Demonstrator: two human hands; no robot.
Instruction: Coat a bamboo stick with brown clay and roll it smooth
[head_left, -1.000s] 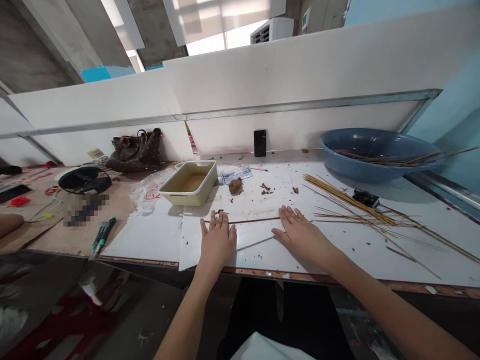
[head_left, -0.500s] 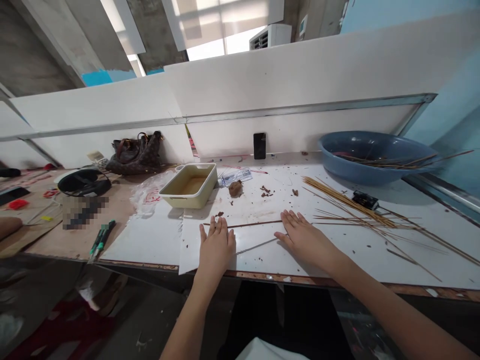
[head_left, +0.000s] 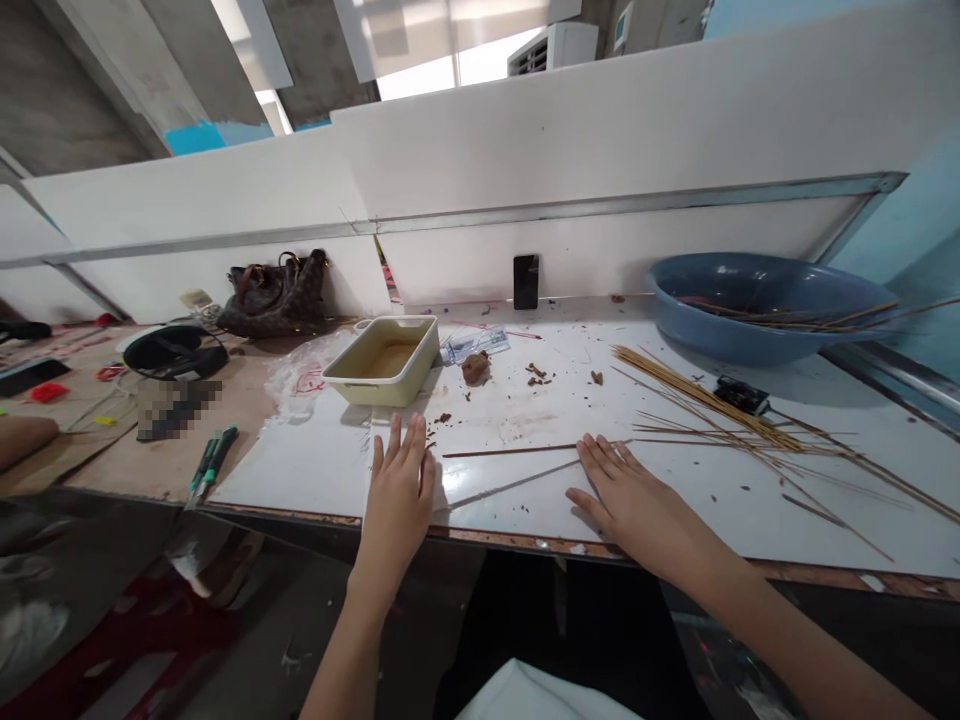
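A thin stick coated in brown paste (head_left: 510, 451) lies across the white board (head_left: 480, 485). My right hand (head_left: 619, 485) rests flat with its fingertips over the stick's right part. To the left of the stick's end, my left hand (head_left: 399, 485) is spread flat on the board, apart from the stick. Beyond the hands sits a brown lump of paste (head_left: 475, 369), with crumbs (head_left: 538, 375) scattered near it. Several thin bare sticks (head_left: 690, 393) lie in a loose bundle to the right of my right hand.
A cream tub (head_left: 382, 383) holding liquid stands behind my left hand. A blue basin (head_left: 750, 340) with sticks is at the back right, near a small black device (head_left: 741, 394). A phone (head_left: 526, 282) leans on the partition. Green-handled pliers (head_left: 212, 462) and a handbag (head_left: 277, 300) lie left.
My left hand has slid left, off the coated stick, whose left end now shows. My right hand stays at the stick's right part, shifted slightly right in view.
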